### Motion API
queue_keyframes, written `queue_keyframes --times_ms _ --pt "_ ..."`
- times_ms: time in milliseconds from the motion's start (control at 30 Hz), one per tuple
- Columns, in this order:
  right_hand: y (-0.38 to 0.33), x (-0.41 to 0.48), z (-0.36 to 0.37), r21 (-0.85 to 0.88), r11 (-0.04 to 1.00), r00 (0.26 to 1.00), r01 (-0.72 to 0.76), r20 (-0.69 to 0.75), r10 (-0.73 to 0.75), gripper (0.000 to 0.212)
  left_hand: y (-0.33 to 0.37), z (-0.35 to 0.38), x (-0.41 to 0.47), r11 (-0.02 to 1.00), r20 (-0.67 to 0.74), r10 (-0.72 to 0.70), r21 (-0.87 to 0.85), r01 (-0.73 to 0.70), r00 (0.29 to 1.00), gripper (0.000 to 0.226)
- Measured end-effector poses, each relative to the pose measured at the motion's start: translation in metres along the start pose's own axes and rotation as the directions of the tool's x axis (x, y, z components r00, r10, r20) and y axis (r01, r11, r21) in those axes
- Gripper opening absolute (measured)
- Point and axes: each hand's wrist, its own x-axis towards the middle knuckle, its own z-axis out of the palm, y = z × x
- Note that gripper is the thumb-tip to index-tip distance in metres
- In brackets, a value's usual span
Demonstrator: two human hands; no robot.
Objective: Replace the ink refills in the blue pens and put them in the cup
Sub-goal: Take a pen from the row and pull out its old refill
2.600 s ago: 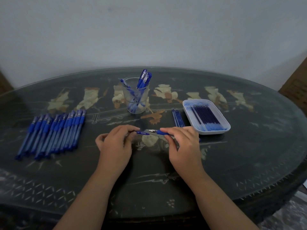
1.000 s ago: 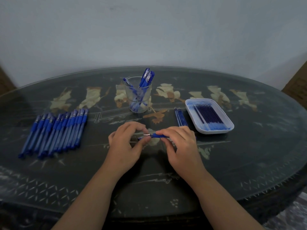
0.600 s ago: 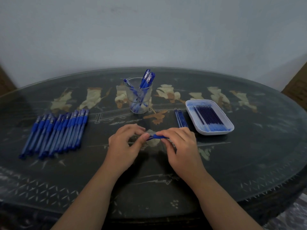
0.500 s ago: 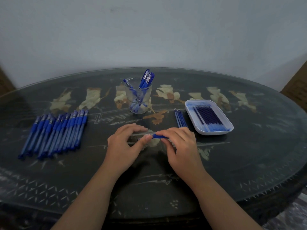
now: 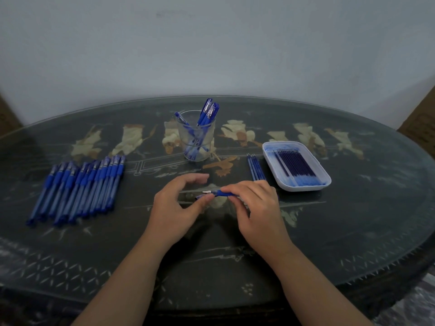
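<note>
One blue pen [image 5: 222, 193] is held just over the middle of the table [image 5: 353, 231], nearer its front edge than the cup [image 5: 210, 137], which stands toward the far edge with several pens in it. The right hand [image 5: 257, 208] pinches the pen's blue grip sleeve between thumb and curled fingers, metal tip pointing left. The left hand [image 5: 179, 205] arches loosely, forefinger lifted, thumb touching a small blue piece [image 5: 199, 197] beside the tip; whether it grips that piece I cannot tell. Such a pen is likely light and stiff, its clear barrel smooth and slippery, so the rubbery sleeve looks the soundest hold, well off the fine tip. Refills [image 5: 296, 165] lie in the tray [image 5: 303, 188] toward the right edge.
</note>
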Motion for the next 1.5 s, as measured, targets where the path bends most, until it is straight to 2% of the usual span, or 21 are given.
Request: queue_keyframes --times_ms 100,233,333,500,533,600,667,700,833,1033,1167,1300,1367,1433,1500 --pt "0.000 0.000 0.000 -0.007 1.000 1.000 0.007 -0.001 -0.007 0.022 0.002 0.000 0.001 1.000 -0.016 -0.010 0.004 0.010 1.000 0.018" --pt "0.001 0.000 0.000 0.007 1.000 1.000 -0.006 -0.003 0.006 0.023 0.003 -0.001 0.001 0.992 -0.034 -0.119 -0.052 0.117 0.992 0.006" --pt "0.001 0.000 0.000 0.020 1.000 1.000 -0.018 -0.017 0.018 0.023 0.001 -0.002 0.002 0.974 -0.047 -0.192 -0.134 0.184 0.980 0.011" --pt "0.002 0.000 0.001 0.037 0.999 0.998 -0.039 -0.045 0.041 0.023 -0.001 -0.008 0.003 0.954 -0.091 -0.232 -0.217 0.209 0.968 0.029" --pt "0.002 0.000 0.001 0.037 0.998 0.998 -0.042 -0.046 0.044 0.023 -0.001 -0.012 0.003 0.963 -0.103 -0.222 -0.178 0.202 0.970 0.029" --pt "0.002 0.000 0.001 0.034 0.998 0.998 -0.046 -0.044 0.047 0.023 -0.002 -0.021 0.005 0.990 -0.123 -0.137 0.027 0.141 0.983 0.026" --pt "0.002 0.001 0.001 0.029 0.998 0.998 -0.047 -0.041 0.049 0.023 -0.004 -0.029 0.007 0.961 -0.089 -0.033 0.269 0.056 0.996 0.027" --pt "0.001 0.001 0.001 0.025 0.999 0.998 -0.048 -0.042 0.049 0.023 -0.005 -0.031 0.007 0.936 -0.054 -0.030 0.349 0.047 0.998 0.030" --pt "0.001 0.001 0.001 0.017 0.999 0.998 -0.052 -0.044 0.052 0.024 -0.009 -0.028 0.007 0.891 0.018 -0.108 0.445 0.088 0.994 0.035" --pt "-0.001 0.001 0.000 0.007 0.999 0.997 -0.050 -0.050 0.050 0.026 -0.018 -0.016 0.007 0.914 -0.020 -0.100 0.392 0.100 0.995 0.038" --pt "-0.004 0.002 -0.002 -0.038 0.997 0.995 -0.070 -0.069 0.067 0.031 -0.017 -0.017 0.006 0.927 0.001 -0.110 0.362 0.102 0.994 0.038" --pt "-0.010 0.010 -0.012 -0.061 0.988 0.981 -0.144 -0.140 0.134 0.026 -0.014 -0.019 0.004 0.943 -0.040 -0.081 0.321 0.089 0.996 0.038" --pt "-0.019 0.018 -0.021 0.028 0.978 0.968 -0.205 -0.144 0.207 0.023 -0.012 -0.021 0.002 0.958 -0.110 0.037 0.288 -0.004 0.993 0.032" --pt "-0.030 0.026 -0.032 0.197 0.940 0.948 -0.277 -0.101 0.301 0.020 -0.003 -0.021 0.002 0.968 -0.134 0.160 0.215 -0.129 0.978 0.030" --pt "-0.039 0.032 -0.041 0.384 0.839 0.907 -0.386 -0.010 0.422 0.020 0.010 -0.019 0.000 0.985 -0.088 0.165 0.055 -0.161 0.982 0.035"
